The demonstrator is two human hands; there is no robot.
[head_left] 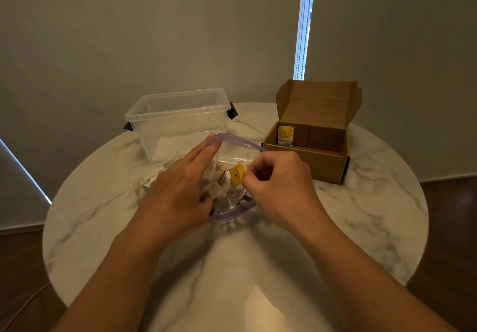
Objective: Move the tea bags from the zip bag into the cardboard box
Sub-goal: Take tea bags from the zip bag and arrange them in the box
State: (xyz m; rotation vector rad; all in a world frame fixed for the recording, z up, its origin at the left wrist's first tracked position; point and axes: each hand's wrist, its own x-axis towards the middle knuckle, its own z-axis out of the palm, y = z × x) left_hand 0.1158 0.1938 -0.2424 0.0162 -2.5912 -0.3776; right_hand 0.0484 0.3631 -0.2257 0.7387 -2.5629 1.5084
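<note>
At frame centre my left hand props the zip bag open with straight fingers. My right hand pinches a tea bag by its yellow tag. Tangled strings could drag others out, short of the cardboard box at right.

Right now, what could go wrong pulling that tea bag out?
The right hand pinches only a yellow tag, so its string could snag the other tea bags and drag them onto the table. Straight fingers of the left hand prop the zip bag open; if they slip, it may flop shut.
</note>
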